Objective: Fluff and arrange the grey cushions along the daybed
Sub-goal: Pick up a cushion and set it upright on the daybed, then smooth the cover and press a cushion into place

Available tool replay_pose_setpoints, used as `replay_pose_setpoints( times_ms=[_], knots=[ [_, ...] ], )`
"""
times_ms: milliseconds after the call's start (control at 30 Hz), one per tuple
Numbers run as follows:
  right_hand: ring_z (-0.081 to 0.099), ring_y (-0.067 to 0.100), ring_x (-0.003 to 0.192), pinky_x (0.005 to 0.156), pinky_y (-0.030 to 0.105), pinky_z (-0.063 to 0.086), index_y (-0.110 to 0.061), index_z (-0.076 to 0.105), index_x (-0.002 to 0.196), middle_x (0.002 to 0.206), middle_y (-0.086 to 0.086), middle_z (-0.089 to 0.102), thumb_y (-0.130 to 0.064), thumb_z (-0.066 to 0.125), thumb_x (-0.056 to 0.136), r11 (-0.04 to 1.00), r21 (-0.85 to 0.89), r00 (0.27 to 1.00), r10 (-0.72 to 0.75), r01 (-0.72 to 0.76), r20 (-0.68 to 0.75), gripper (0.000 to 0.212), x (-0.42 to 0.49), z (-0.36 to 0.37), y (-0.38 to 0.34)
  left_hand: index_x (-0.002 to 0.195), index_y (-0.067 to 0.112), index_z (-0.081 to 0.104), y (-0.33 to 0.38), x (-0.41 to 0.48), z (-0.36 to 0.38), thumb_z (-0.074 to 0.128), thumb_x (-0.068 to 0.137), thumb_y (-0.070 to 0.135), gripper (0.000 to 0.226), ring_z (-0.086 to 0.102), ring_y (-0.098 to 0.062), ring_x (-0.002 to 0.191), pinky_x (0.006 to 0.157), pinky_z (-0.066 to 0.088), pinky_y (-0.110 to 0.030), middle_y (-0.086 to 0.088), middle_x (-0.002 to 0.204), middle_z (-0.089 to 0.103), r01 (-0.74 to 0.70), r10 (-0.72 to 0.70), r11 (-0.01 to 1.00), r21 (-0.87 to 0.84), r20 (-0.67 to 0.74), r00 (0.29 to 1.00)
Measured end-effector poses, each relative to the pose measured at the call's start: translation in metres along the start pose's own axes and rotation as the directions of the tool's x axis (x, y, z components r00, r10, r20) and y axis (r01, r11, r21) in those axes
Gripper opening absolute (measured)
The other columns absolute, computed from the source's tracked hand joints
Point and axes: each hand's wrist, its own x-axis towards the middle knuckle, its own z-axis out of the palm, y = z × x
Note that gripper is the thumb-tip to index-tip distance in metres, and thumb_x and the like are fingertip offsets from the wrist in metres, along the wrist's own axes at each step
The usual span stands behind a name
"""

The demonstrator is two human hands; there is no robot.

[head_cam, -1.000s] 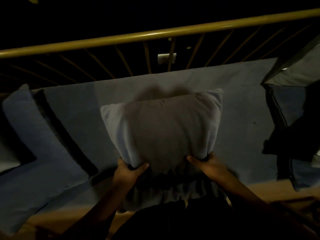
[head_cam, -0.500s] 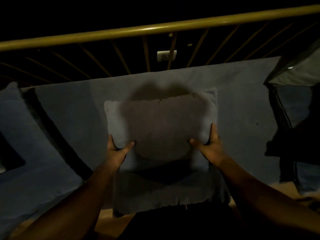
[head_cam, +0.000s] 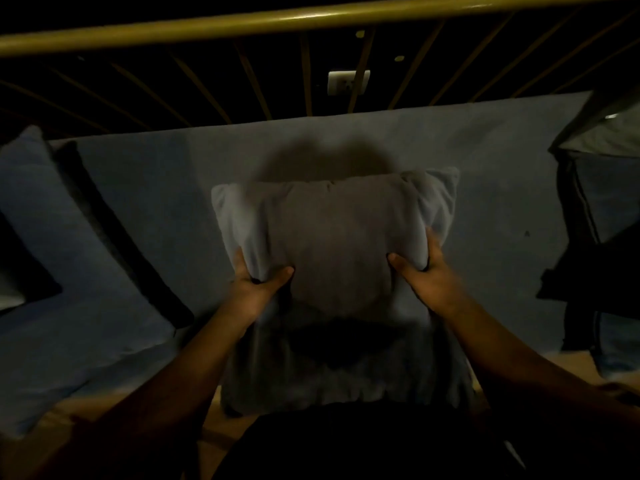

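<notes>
A grey square cushion (head_cam: pixel 332 230) is held upright over the middle of the daybed mattress (head_cam: pixel 166 188). My left hand (head_cam: pixel 256 289) grips its left side, thumb pressed into the front. On the other side, my right hand (head_cam: pixel 426 275) squeezes the edge, bunching the fabric near the top right corner. Below it a second grey cushion (head_cam: pixel 346 372) lies flat at the mattress's near edge, mostly in shadow. A third grey cushion (head_cam: pixel 55 258) leans at the far left.
A yellow metal rail (head_cam: pixel 242 26) with thin bars runs behind the daybed, with a white wall socket (head_cam: pixel 348 82) showing between the bars. Dark clothing or a bag (head_cam: pixel 602 258) sits on the right end. Wooden flooring shows at the front.
My hands have slid from the cushion's bottom corners up to its sides and now press inward, puckering the top corners. The cushion sits a little lower in view.
</notes>
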Motion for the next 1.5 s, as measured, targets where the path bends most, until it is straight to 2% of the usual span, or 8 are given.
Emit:
replay_pose_setpoints(
  times_ms=[100, 200, 267, 533, 933, 1133, 1267, 1500],
  knots=[
    [0.02, 0.044, 0.141, 0.114, 0.056, 0.024, -0.039, 0.005, 0.149, 0.158, 0.019, 0.011, -0.078, 0.053, 0.07, 0.978, -0.201, 0.994, -0.07, 0.053, -0.081, 0.1, -0.005, 0.012, 0.001, 0.146, 0.043, -0.002, -0.003, -0.007, 0.006, 0.072, 0.06, 0.065, 0.115, 0.017, -0.041, 0.142, 0.114, 0.027, -0.051, -0.013, 0.159, 0.002, 0.107, -0.106, 0.929, 0.355, -0.021, 0.994],
    [0.015, 0.04, 0.143, 0.112, 0.058, 0.024, -0.038, 0.018, 0.148, 0.159, 0.011, 0.012, -0.074, 0.047, 0.072, 0.866, -0.384, 0.933, -0.359, 0.321, -0.027, 0.089, -0.012, 0.027, -0.013, 0.144, 0.048, 0.005, 0.001, -0.011, 0.011, 0.053, 0.071, 0.069, 0.09, 0.008, -0.043, 0.143, 0.111, 0.025, -0.061, -0.01, 0.16, 0.0, -0.267, 0.273, 0.725, 0.635, 0.091, 0.958],
    [0.0, 0.036, 0.146, 0.113, 0.061, 0.017, -0.049, 0.005, 0.145, 0.162, -0.001, -0.001, -0.07, 0.053, 0.076, 0.84, -0.456, 0.954, -0.286, 0.294, 0.09, 0.087, -0.016, 0.034, -0.018, 0.143, 0.05, 0.003, 0.003, -0.012, 0.015, 0.05, 0.072, 0.069, 0.088, 0.003, -0.04, 0.145, 0.113, 0.02, -0.06, -0.004, 0.161, 0.0, -0.335, 0.249, 0.638, 0.694, 0.225, 0.942],
    [0.045, 0.036, 0.128, 0.11, 0.046, 0.035, -0.019, 0.038, 0.142, 0.148, 0.013, 0.038, -0.05, 0.06, 0.079, 0.918, -0.244, 0.95, -0.307, 0.311, 0.054, 0.073, -0.031, -0.026, -0.037, 0.14, 0.013, 0.035, 0.084, -0.04, 0.047, 0.069, 0.078, 0.035, 0.074, 0.045, -0.035, 0.128, 0.108, 0.038, -0.044, -0.017, 0.143, 0.041, -0.386, 0.28, 0.754, 0.532, 0.272, 0.921],
    [0.06, 0.035, 0.102, 0.088, 0.025, 0.04, 0.001, 0.063, 0.112, 0.11, 0.022, 0.065, -0.012, 0.065, 0.085, 0.867, -0.158, 0.709, -0.481, 0.474, -0.515, 0.03, -0.102, -0.248, 0.022, 0.139, 0.017, 0.037, 0.261, -0.174, 0.245, 0.064, 0.085, 0.031, 0.062, 0.043, -0.024, 0.13, 0.098, 0.03, -0.02, -0.008, 0.144, 0.044, -0.793, 0.603, 0.497, 0.352, 0.517, 0.607],
    [0.059, 0.03, 0.106, 0.088, 0.027, 0.04, -0.013, 0.062, 0.112, 0.115, 0.012, 0.063, -0.031, 0.056, 0.083, 0.897, 0.003, 0.699, -0.343, 0.443, -0.628, 0.035, -0.099, -0.319, 0.098, 0.14, 0.016, 0.037, 0.293, -0.224, 0.35, 0.058, 0.089, 0.029, 0.057, 0.039, -0.024, 0.133, 0.1, 0.027, -0.02, -0.009, 0.145, 0.041, -0.87, 0.573, 0.339, 0.359, 0.654, 0.493],
    [0.047, 0.036, 0.125, 0.106, 0.05, 0.034, -0.018, 0.06, 0.12, 0.133, 0.014, 0.054, -0.039, 0.05, 0.076, 0.943, 0.045, 0.655, -0.194, 0.329, -0.73, 0.05, -0.091, -0.349, 0.145, 0.148, 0.018, 0.019, 0.308, -0.238, 0.406, 0.062, 0.085, 0.036, 0.078, 0.03, -0.021, 0.14, 0.107, 0.026, -0.026, -0.005, 0.153, 0.03, -0.85, 0.534, 0.431, 0.304, 0.673, 0.512],
    [0.02, 0.03, 0.144, 0.117, 0.046, 0.021, -0.02, 0.033, 0.144, 0.157, 0.012, 0.022, -0.041, 0.054, 0.091, 0.933, 0.297, 0.675, 0.086, 0.203, -0.733, 0.061, -0.067, -0.414, 0.238, 0.148, 0.017, -0.012, 0.307, -0.244, 0.514, 0.078, 0.063, 0.051, 0.128, 0.038, -0.021, 0.135, 0.111, 0.032, -0.035, 0.0, 0.153, 0.03, -0.427, 0.257, 0.883, 0.195, 0.559, 0.788]
  ],
)
